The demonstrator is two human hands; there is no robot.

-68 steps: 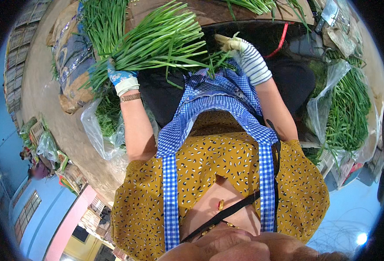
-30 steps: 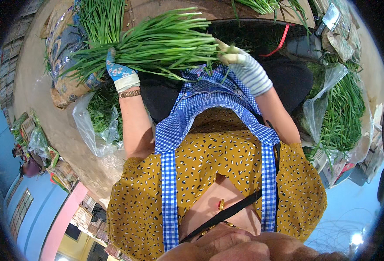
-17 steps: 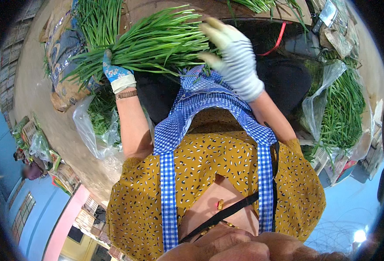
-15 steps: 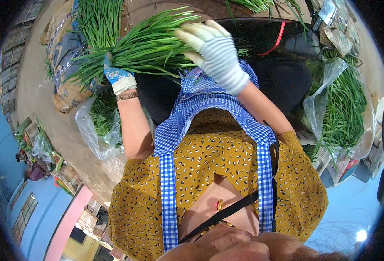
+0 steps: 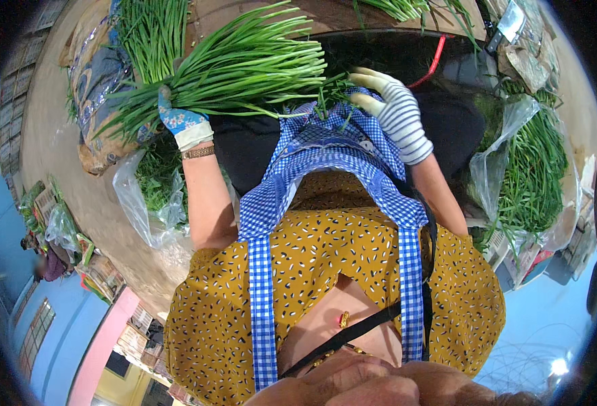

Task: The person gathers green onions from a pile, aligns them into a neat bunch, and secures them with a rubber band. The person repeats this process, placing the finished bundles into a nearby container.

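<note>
My left hand [image 5: 182,123], in a blue flowered glove with a white cuff, is closed around a thick bunch of long green chives [image 5: 251,68]. The stalks fan out to the right, and their thin leafy ends hang to the left of the hand. My right hand [image 5: 396,120], in a white glove with dark stripes, is away from the bunch with its fingers apart. Short loose green scraps [image 5: 330,96] are just left of its fingertips, above the blue checked apron [image 5: 352,139] on my lap.
Another pile of chives [image 5: 153,37] lies at the far left. Plastic bags of greens stand at the left [image 5: 160,183] and right [image 5: 532,169]. A broad blade [image 5: 510,24] lies at the far right, and a red strip [image 5: 435,62] sits on the dark area ahead.
My right hand has moved off the bunch, to the right and nearer my body. Loose green scraps now show beside its fingers. The left hand keeps its grip, and the stalks are tilted slightly higher.
</note>
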